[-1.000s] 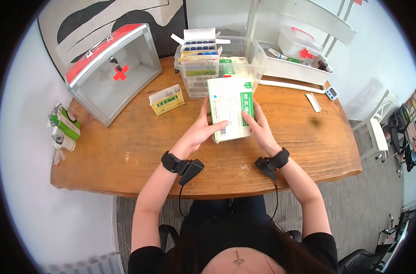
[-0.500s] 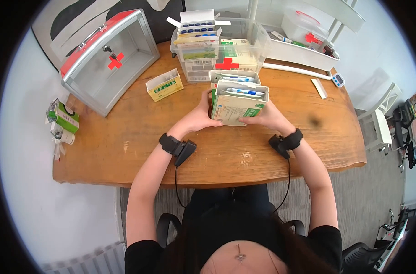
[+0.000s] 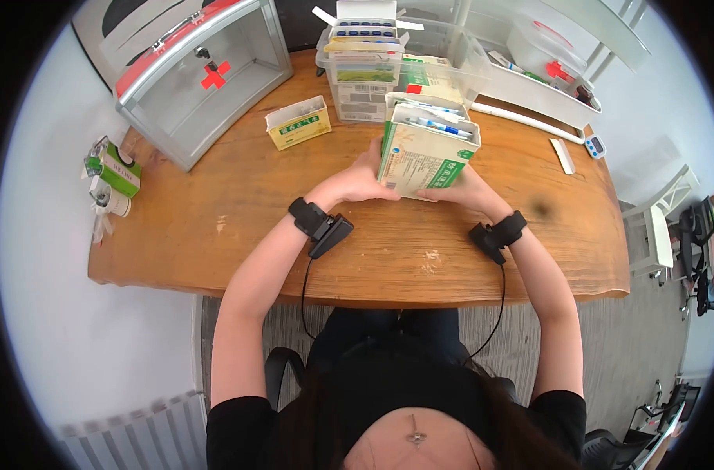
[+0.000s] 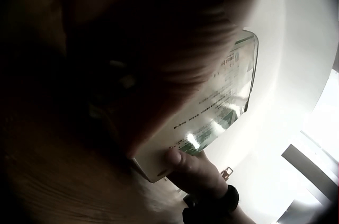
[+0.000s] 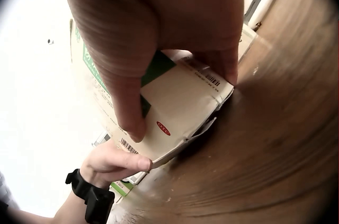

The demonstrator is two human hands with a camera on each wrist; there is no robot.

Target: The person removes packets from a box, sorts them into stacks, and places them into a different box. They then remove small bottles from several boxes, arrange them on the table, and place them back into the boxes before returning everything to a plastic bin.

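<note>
Two open-topped white and green medicine boxes stand one behind the other between my hands in the head view. The front medicine box leans slightly, and sachets show in its open top. Only the upper rim and green left edge of the rear medicine box are visible. My left hand grips the left side, thumb across the lower front. On the other side, my right hand grips with its thumb on the front face. The right wrist view shows the boxes' worn bottom edge close over the table.
A clear plastic bin with more medicine boxes stands just behind. To the left are a small open yellow box and a red-topped first-aid case. A white shelf unit, a white strip and a blue timer lie rightward.
The boxes have turned from lying back, printed face up, to standing with their open tops upward, sachets now showing. Both hands have kept their grip. The head view has shifted somewhat.
</note>
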